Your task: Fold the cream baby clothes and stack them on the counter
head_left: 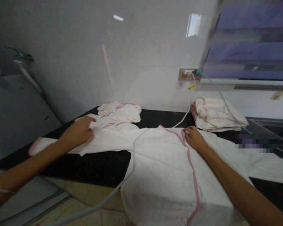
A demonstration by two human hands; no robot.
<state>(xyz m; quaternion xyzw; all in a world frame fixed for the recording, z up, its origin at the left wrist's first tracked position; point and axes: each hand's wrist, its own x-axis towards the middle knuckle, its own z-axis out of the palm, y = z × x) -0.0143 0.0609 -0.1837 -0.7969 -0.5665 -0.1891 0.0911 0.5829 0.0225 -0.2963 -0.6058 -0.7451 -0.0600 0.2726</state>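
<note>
Clearly the white garment [165, 169] with pink piping lies spread flat across the black countertop [94, 166], its body hanging over the near edge and its sleeves running out sideways, so its long axis from cuff to cuff goes left to right along the counter. The left hand [76, 133] rests palm down on the left sleeve, fingers curled loosely over the cloth near a second crumpled pink-trimmed piece [120, 113] that lies just behind the sleeve; whether it pinches the fabric I cannot tell. The right hand [195, 137] lies flat and open at the garment's neckline, fingertips touching the pink front edge, gripping nothing. Both hands touch the garment, the right nearer its middle. A white cable [132, 157] crosses the garment's chest and climbs to the wall socket [187, 74] behind it. A folded stack of similar cloth [216, 117] sits just behind the right sleeve, against the wall.
</note>
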